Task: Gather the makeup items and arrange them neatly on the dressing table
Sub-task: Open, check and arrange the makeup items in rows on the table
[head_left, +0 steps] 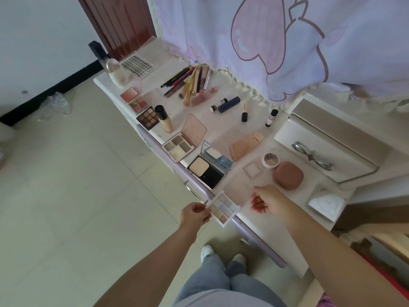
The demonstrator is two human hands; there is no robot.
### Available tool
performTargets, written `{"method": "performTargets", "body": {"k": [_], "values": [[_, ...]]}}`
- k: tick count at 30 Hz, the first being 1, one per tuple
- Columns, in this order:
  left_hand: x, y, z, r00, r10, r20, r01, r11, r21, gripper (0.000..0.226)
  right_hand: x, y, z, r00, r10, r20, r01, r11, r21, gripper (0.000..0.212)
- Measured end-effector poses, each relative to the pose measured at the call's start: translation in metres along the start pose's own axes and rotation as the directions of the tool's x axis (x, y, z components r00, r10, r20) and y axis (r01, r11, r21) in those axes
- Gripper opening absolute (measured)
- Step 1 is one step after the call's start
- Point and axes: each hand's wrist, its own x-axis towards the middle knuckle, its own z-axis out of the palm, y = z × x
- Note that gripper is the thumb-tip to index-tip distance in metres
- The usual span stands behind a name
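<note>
A pastel eyeshadow palette point(222, 208) hangs over the front edge of the white dressing table point(223, 127). My left hand point(194, 214) pinches its left side. Its clear lid point(240, 189) is swung open over the tabletop, and my right hand point(269, 200) holds the lid's right edge with curled fingers. Along the table's front edge lie an open black powder compact point(209, 170), a four-pan palette point(178, 147), a foundation bottle point(163, 119), a brown palette point(147, 117) and blush palettes point(135, 99). Brushes and pencils point(188, 82) lie bunched at the back.
A brown case point(287, 175), a round pot point(270, 160) and a peach pouch point(244, 146) lie near my right hand. A navy lipstick point(229, 104) and small tubes are scattered mid-table. An eyelash curler point(312, 156) rests on a raised shelf at the right. A curtain point(276, 41) hangs behind.
</note>
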Motion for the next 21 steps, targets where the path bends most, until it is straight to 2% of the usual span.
{"method": "performTargets", "body": {"k": [4,8,12,17,19,21], "values": [[0.003,0.006,0.01,1.0,0.014,0.008,-0.013,0.999,-0.052,0.014,0.006,-0.004,-0.001,0.999,0.019,-0.045,-0.019,1.0,-0.012,0.043],[0.008,0.011,0.023,1.0,0.004,-0.028,-0.007,0.994,-0.109,0.016,0.008,-0.002,-0.006,0.999,-0.032,-0.023,0.033,0.999,0.019,0.041],[0.01,0.009,0.028,0.998,0.001,-0.056,-0.006,0.997,-0.082,0.014,0.004,0.002,-0.009,0.992,-0.124,-0.014,0.124,0.987,0.099,0.027],[0.004,0.012,0.032,0.988,0.082,-0.13,-0.075,0.995,0.059,0.011,-0.006,0.011,-0.014,0.978,-0.208,0.008,0.207,0.976,0.069,0.015],[0.0,0.012,0.034,0.988,0.085,-0.131,-0.076,0.995,0.069,0.011,-0.011,0.016,-0.017,0.963,-0.263,-0.055,0.264,0.965,0.008,0.015],[-0.004,0.009,0.036,0.988,0.087,-0.124,-0.073,0.991,0.113,0.008,-0.018,0.022,-0.028,0.913,-0.378,-0.152,0.368,0.926,-0.088,0.015]]}}
